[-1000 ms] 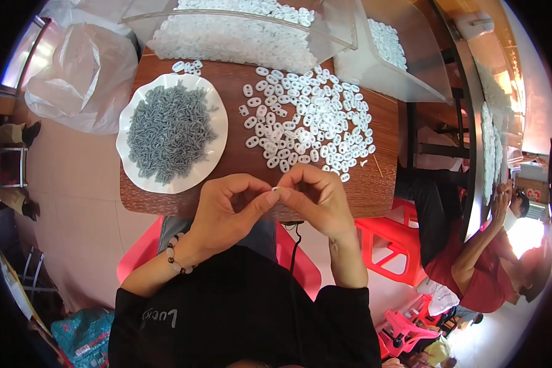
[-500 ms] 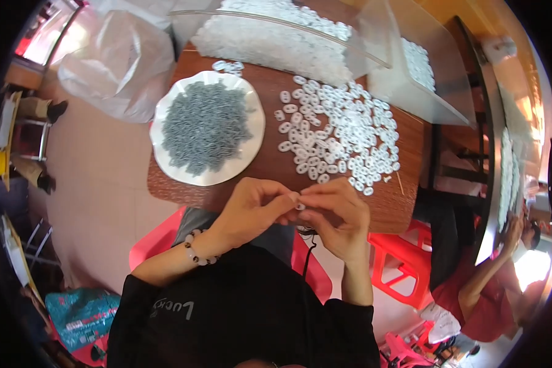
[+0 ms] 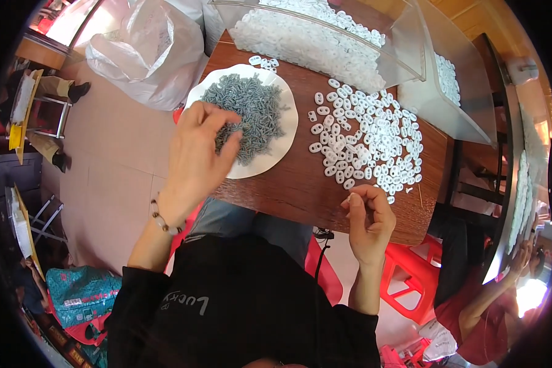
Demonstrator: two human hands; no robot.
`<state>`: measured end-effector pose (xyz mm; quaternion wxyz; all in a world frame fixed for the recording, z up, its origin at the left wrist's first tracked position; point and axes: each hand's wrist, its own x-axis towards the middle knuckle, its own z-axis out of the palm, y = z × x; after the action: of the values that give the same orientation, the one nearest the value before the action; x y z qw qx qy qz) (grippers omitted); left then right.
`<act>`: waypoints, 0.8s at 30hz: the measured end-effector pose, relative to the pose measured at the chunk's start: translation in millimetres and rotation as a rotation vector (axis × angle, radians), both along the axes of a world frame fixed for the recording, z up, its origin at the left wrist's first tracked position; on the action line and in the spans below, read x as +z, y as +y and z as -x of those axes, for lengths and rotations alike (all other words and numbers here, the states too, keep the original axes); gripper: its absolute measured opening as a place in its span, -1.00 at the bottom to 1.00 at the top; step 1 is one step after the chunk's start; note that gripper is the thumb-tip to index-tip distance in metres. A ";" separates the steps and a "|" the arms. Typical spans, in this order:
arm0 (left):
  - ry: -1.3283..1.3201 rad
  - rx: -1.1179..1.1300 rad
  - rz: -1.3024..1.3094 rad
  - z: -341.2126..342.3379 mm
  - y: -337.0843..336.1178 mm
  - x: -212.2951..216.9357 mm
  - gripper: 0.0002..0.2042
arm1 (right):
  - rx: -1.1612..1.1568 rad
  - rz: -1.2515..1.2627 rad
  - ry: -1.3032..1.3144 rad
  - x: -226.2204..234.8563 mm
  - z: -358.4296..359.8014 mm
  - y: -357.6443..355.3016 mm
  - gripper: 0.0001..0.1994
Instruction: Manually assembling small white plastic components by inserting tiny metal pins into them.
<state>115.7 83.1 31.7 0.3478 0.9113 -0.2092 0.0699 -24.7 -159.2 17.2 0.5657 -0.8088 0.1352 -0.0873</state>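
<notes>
Left grip (image 3: pixel 199 152) parted over one grey pile (image 3: pixel 263 122); right grip (image 3: pixel 373 227) pinching one white piece (image 3: pixel 350 199)

Bright scene. Bright patch (image 3: pixel 531 296) at far right burnt out; strong glare at upper left too. Table (image 3: pixel 288 199) shows soft sheen along near edge. White pieces (image 3: pixel 380 132) nearly overexposed mid-pile. Shirt (image 3: pixel 245 306) sinks toward black. Fisheye bends straight edges; corners black, rim smeared. Middle fairly sharp.
</notes>
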 end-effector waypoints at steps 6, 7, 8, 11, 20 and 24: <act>-0.011 0.016 -0.250 -19.2 11.4 -13.1 -0.87 | -0.008 -0.015 0.020 2.2 -1.6 3.4 -0.90; 0.016 0.006 -0.260 -20.7 11.1 -14.0 -0.88 | -0.008 -0.026 0.010 0.9 -1.9 4.6 -0.90; 0.019 0.004 -0.258 -22.1 10.1 -15.7 -0.88 | -0.008 -0.036 0.000 -0.1 -2.4 5.4 -0.90; 0.005 0.019 -0.128 -24.6 8.2 -19.2 -0.94 | -0.020 -0.073 -0.016 -2.4 -4.4 6.7 -0.90; 0.588 0.087 0.632 -25.2 5.3 -20.2 -0.85 | 0.008 -0.128 -0.052 -1.4 -19.7 9.8 -0.91; 0.605 0.122 0.680 -24.5 4.2 -25.0 -0.85 | 0.016 -0.208 0.020 9.4 -32.4 14.6 -0.90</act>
<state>140.2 87.3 6.7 0.6679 0.7354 -0.0095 -0.1143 7.7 -144.6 26.5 0.6458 -0.7477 0.1428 -0.0600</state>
